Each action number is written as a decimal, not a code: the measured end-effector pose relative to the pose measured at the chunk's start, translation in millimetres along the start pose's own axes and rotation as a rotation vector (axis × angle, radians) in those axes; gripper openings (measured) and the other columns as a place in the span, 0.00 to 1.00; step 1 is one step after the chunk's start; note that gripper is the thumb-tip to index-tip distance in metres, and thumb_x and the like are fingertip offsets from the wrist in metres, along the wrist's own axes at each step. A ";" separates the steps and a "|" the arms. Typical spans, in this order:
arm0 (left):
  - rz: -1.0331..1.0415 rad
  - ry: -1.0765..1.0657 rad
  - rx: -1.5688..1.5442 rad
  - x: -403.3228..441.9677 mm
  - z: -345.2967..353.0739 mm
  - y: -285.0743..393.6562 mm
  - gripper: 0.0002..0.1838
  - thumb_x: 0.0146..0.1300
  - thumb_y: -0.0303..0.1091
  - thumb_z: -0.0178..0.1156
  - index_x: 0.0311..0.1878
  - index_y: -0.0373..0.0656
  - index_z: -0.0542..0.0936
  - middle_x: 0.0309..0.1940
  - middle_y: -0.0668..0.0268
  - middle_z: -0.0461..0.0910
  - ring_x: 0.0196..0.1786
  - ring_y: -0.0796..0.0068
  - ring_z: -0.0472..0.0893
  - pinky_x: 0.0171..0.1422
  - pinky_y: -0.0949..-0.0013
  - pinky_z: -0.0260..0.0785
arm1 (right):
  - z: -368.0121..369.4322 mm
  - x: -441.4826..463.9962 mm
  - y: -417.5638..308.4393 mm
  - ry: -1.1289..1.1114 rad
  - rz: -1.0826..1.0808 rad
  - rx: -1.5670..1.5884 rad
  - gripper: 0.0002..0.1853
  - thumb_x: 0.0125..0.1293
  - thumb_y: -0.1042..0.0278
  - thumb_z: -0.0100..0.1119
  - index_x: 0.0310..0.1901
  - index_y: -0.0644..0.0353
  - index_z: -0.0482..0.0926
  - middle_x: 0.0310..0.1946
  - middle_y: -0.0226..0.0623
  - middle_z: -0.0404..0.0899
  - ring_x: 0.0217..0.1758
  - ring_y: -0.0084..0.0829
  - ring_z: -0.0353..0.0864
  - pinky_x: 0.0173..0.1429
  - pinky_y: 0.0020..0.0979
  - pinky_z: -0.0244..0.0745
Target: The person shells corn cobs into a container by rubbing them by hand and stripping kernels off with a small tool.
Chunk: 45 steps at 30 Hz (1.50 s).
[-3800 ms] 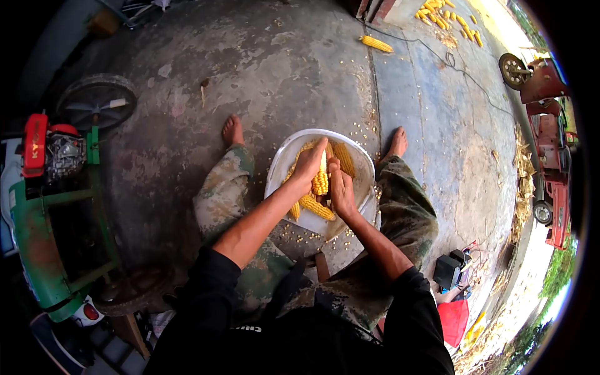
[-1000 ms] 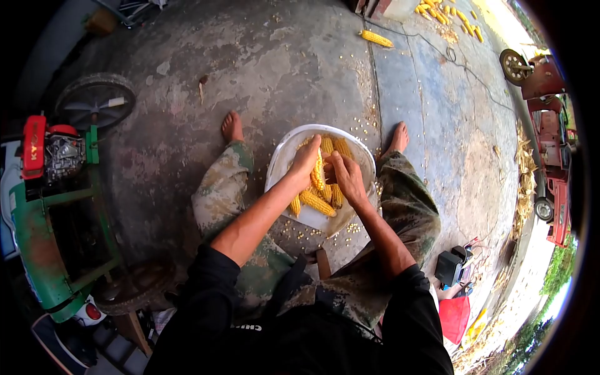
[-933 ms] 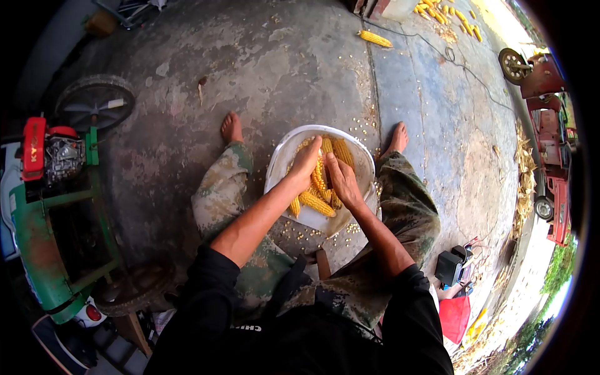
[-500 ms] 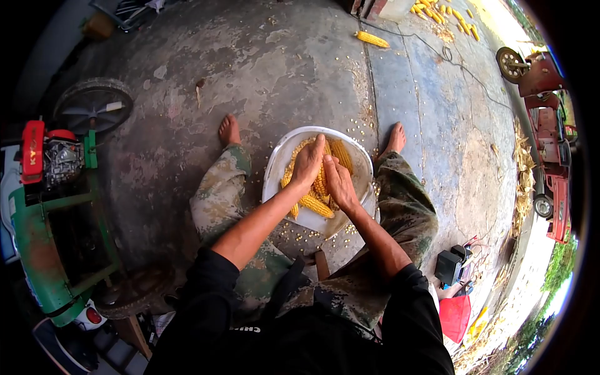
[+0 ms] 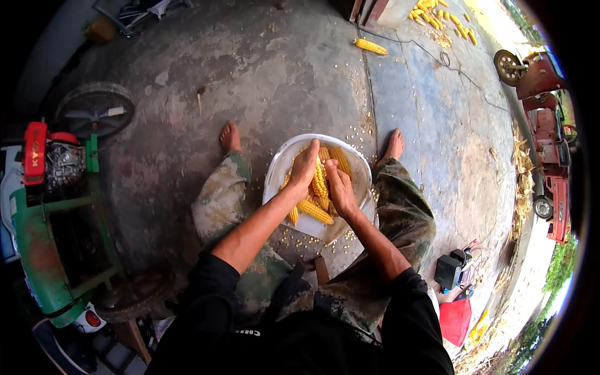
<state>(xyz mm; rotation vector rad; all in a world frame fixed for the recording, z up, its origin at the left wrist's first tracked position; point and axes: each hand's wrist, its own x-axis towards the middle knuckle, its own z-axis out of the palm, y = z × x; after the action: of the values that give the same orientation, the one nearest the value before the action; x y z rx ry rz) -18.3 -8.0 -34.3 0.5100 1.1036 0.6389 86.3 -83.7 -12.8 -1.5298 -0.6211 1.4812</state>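
Observation:
A white tub [image 5: 273,173] stands on the floor between my bare feet, with several yellow corn cobs [image 5: 314,211] and loose kernels in it. Over it, my left hand [image 5: 304,169] grips one side of an ear of corn [image 5: 319,182]. From the other side, my right hand [image 5: 340,189] closes on the same ear, its thumb toward the top. The undersides of both hands and part of the ear are hidden. More cobs [image 5: 338,159] lean against the tub's far wall.
Kernels are scattered on the concrete around the tub. A single ear [image 5: 370,46] lies farther off, near a cable [image 5: 445,59] and a corn pile [image 5: 431,14]. A green machine with a red engine [image 5: 55,156] stands left; a red three-wheeler [image 5: 550,144] is at right.
My hands have moved slightly apart at the top, and more of the ear shows between them. The whole view has shifted slightly.

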 end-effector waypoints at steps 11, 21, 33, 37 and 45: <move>0.086 0.045 0.158 6.5 -1.0 -10.9 0.27 0.71 0.61 0.53 0.41 0.42 0.76 0.32 0.64 0.80 0.37 0.71 0.82 0.41 0.70 0.74 | -7.0 16.1 42.1 0.046 -0.250 -0.082 0.24 0.79 0.52 0.43 0.45 0.70 0.77 0.28 0.40 0.76 0.34 0.28 0.72 0.43 0.34 0.70; 0.058 0.015 0.206 18.0 -8.1 -13.9 0.31 0.65 0.58 0.63 0.59 0.41 0.75 0.42 0.62 0.80 0.45 0.70 0.80 0.49 0.65 0.74 | 0.8 -7.7 -3.4 -0.074 -0.130 -0.172 0.30 0.77 0.44 0.41 0.59 0.68 0.74 0.49 0.51 0.80 0.55 0.41 0.78 0.59 0.37 0.70; 0.018 -0.001 0.266 29.3 -14.7 -32.1 0.24 0.72 0.55 0.55 0.52 0.40 0.74 0.39 0.59 0.81 0.42 0.65 0.83 0.48 0.64 0.76 | -5.6 -1.3 20.4 0.023 -0.223 -0.218 0.26 0.79 0.50 0.39 0.52 0.70 0.75 0.33 0.56 0.81 0.34 0.48 0.85 0.40 0.43 0.79; 0.135 0.102 0.424 33.1 -15.1 -35.8 0.21 0.71 0.54 0.56 0.38 0.43 0.76 0.31 0.66 0.76 0.35 0.70 0.79 0.42 0.67 0.73 | -3.5 13.3 41.1 0.050 -0.229 -0.216 0.26 0.79 0.51 0.38 0.48 0.71 0.76 0.29 0.56 0.79 0.32 0.48 0.84 0.40 0.45 0.79; 0.084 0.046 0.376 38.3 -11.7 -36.2 0.19 0.71 0.51 0.57 0.39 0.43 0.77 0.34 0.67 0.75 0.39 0.76 0.75 0.43 0.68 0.69 | -0.3 43.4 87.9 0.312 -0.485 -0.455 0.21 0.76 0.58 0.39 0.43 0.67 0.78 0.39 0.64 0.79 0.44 0.59 0.80 0.48 0.53 0.74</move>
<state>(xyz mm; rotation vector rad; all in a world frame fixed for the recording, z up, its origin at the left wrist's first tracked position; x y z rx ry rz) -9.6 -6.4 -87.6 0.8716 1.2585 0.5185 73.8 -89.1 -109.9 -1.7417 -1.0974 0.7449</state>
